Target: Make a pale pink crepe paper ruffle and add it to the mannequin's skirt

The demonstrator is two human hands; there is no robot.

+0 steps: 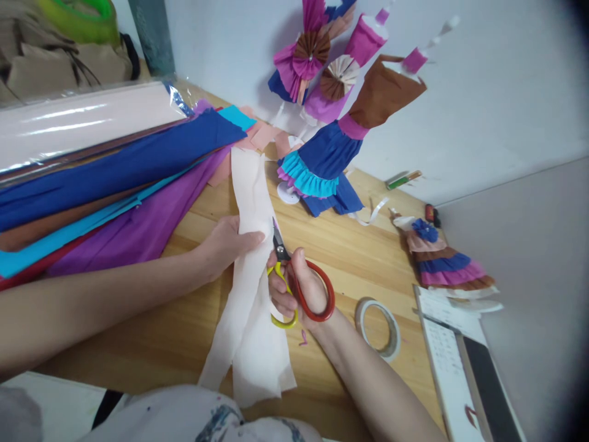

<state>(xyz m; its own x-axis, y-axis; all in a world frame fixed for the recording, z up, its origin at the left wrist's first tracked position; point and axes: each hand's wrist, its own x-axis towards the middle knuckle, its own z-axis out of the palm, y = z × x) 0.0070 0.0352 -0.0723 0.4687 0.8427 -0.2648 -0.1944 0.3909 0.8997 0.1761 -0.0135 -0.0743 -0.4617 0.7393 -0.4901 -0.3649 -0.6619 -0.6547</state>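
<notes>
A long strip of pale crepe paper [251, 196] runs up the middle of the wooden table, split lengthwise in its lower part. My left hand [230, 245] pinches the strip, thumb on top and fingers underneath. In my right hand [294, 288] is a pair of scissors [280, 248] with one red and one yellow handle loop. The dark blades point away from me along the strip's right edge, close to my left thumb. Whether the blades have paper between them is hard to make out.
Folded blue [115, 159] and purple crepe paper [151, 227] lie at left. Behind stand paper-dressed doll forms, one with a blue skirt [329, 150]. At right are a tape roll [393, 334], a small layered paper dress [448, 264] and a written sheet [444, 356].
</notes>
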